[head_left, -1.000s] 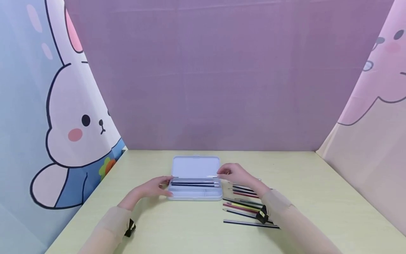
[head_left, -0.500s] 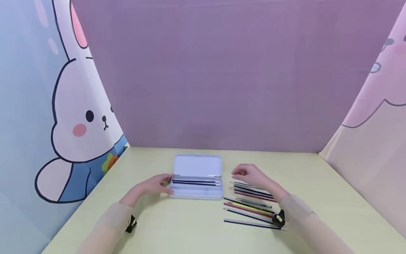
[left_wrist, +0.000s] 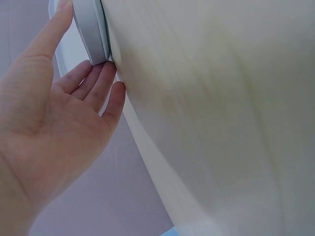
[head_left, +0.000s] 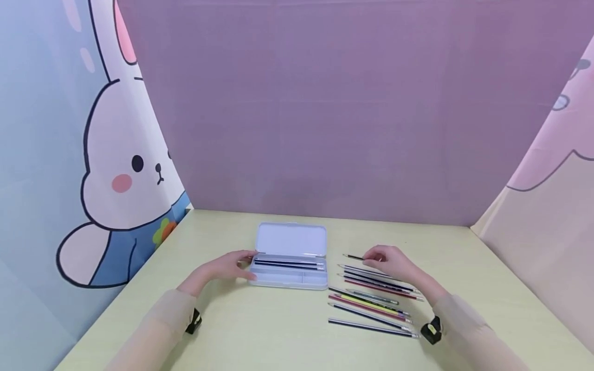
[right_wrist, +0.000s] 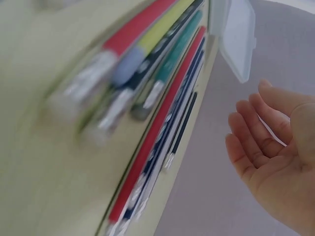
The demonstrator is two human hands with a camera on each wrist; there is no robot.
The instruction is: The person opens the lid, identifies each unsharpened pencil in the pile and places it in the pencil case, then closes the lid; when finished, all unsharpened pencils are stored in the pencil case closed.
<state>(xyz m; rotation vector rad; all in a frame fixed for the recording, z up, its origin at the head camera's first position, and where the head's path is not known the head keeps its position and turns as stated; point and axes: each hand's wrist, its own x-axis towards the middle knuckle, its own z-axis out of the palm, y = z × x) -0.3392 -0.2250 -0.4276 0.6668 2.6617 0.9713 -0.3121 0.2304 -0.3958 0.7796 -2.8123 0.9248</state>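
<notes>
My left hand [head_left: 228, 267] grips the left end of a white pencil case [head_left: 278, 282], thumb at the front corner and fingers at the back. In the left wrist view, the thumb and fingertips of my left hand [left_wrist: 69, 98] touch the case's end wall [left_wrist: 91, 32]. The case's lid [head_left: 291, 239] stands raised, and two dark pencils [head_left: 289, 264] lie in its back compartment. My right hand [head_left: 392, 260] hovers over a short dark pencil [head_left: 353, 256], partly hidden beneath it. In the right wrist view, the right hand's [right_wrist: 270, 142] fingers curve loosely around nothing, apart from that pencil [right_wrist: 183, 130].
Several pencils lie spread right of the case, among them a yellow one [head_left: 368, 301], red ones [head_left: 385, 289] and a green one [head_left: 373, 297]. A striped pencil [head_left: 371, 328] lies nearest the front. A purple cloth [head_left: 334, 113] hangs behind the table [head_left: 260, 330].
The right hand has moved rightward from the case's right side to above the short dark pencil, whose tip now shows. The left hand keeps its hold on the case. The head view has shifted slightly.
</notes>
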